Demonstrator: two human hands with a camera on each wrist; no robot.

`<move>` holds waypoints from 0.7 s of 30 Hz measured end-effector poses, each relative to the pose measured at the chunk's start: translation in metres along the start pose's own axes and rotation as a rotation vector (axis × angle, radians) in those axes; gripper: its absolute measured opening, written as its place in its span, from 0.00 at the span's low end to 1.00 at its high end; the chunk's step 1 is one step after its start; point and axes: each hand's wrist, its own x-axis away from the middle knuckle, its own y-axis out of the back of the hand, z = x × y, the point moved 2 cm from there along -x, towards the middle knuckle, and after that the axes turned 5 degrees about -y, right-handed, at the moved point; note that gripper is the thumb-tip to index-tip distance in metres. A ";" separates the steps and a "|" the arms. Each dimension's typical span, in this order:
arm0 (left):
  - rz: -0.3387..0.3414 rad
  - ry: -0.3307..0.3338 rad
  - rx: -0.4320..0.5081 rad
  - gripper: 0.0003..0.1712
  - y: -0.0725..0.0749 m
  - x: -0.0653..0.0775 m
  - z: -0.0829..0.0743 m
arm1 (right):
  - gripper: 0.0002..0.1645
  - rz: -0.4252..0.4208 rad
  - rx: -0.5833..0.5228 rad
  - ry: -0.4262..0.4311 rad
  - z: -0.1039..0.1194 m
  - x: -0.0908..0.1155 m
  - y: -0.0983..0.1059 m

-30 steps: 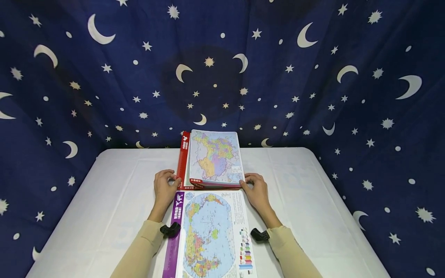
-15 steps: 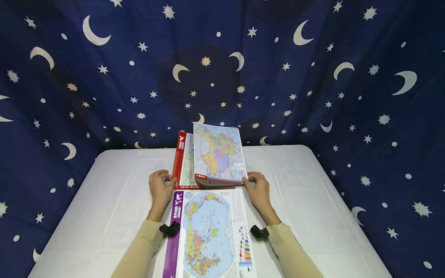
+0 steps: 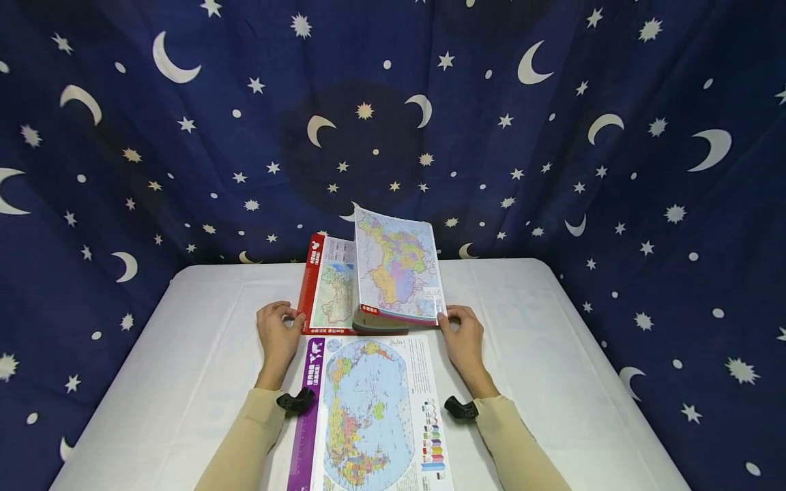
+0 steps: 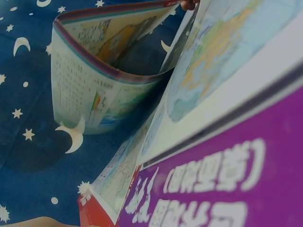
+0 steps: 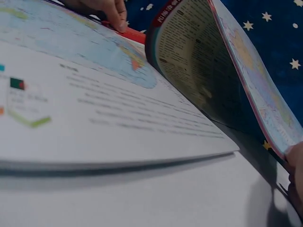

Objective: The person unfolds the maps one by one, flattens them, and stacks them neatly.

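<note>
A red-bordered folded map [image 3: 334,300] lies at the far middle of the table, its left panel flat. Its upper panels [image 3: 399,266] stand lifted and bowed over toward the right, showing a coloured map face. My left hand [image 3: 279,334] pinches the red left edge near the front corner; the right wrist view shows those left fingers [image 5: 113,14] on the red strip. With thumb and fingers, my right hand [image 3: 463,341] pinches the lifted panels at their front right corner. In the left wrist view the raised panels [image 4: 90,80] curve in a loop, with a gap inside.
A purple-edged world map [image 3: 368,409] lies flat nearer me, between my forearms, close against the red-bordered map. White cloth covers the table [image 3: 552,382]. Behind hangs a dark blue curtain [image 3: 510,170] with moons and stars. Black wrist devices sit on both sleeves.
The right hand has drawn the upper panels to the right and they have risen, baring more of the left panel. The left hand and red edge have shifted slightly left.
</note>
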 end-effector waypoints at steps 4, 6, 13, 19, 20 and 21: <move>0.008 0.013 -0.012 0.09 0.002 -0.001 0.002 | 0.07 -0.012 -0.040 0.004 -0.002 0.000 0.004; 0.013 0.012 -0.017 0.09 0.004 -0.001 0.003 | 0.07 -0.012 -0.066 -0.003 -0.004 0.001 0.005; -0.039 -0.004 -0.017 0.09 0.015 -0.002 0.009 | 0.10 -0.013 -0.104 -0.040 -0.008 -0.001 0.009; -0.053 0.021 -0.002 0.08 0.023 -0.001 0.014 | 0.10 -0.026 -0.096 -0.040 -0.012 -0.002 0.014; -0.053 0.030 -0.001 0.08 0.023 -0.001 0.015 | 0.10 -0.025 -0.096 -0.042 -0.013 -0.003 0.014; -0.051 0.040 -0.001 0.08 0.024 -0.002 0.016 | 0.10 -0.024 -0.095 -0.046 -0.013 -0.003 0.015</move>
